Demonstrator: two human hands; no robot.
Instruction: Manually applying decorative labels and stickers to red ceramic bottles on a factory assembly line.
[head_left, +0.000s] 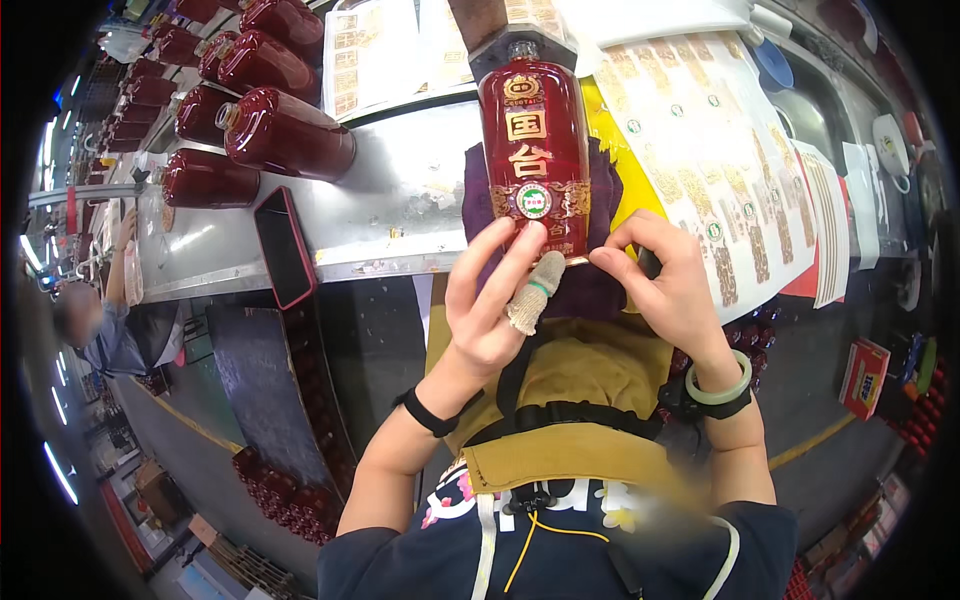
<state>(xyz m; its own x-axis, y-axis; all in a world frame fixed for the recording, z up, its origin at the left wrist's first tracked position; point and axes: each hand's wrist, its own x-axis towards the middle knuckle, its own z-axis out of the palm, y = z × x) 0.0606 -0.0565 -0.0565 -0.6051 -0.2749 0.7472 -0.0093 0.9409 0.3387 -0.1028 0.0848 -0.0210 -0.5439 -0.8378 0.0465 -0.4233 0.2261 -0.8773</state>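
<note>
A dark red glass bottle (535,130) with gold lettering lies in front of me, its neck pointing away. A round white-and-green sticker (534,202) sits on its lower front. My left hand (490,300) has its fingers stretched out, two fingertips resting on the bottle just below the sticker. A knitted finger cover (538,290) with a green band is on one of its fingers. My right hand (665,285) is at the bottle's lower right corner, thumb and forefinger pinched; what lies between them is too small to tell. Dark purple cloth (598,200) lies under the bottle.
Several red bottles (290,135) lie on the metal table (400,190) at the left. A phone (286,248) in a red case lies on its near edge. Sheets of gold stickers (700,150) spread over the right side, beside yellow material (632,165). A dark block (478,25) stands behind the bottle's neck.
</note>
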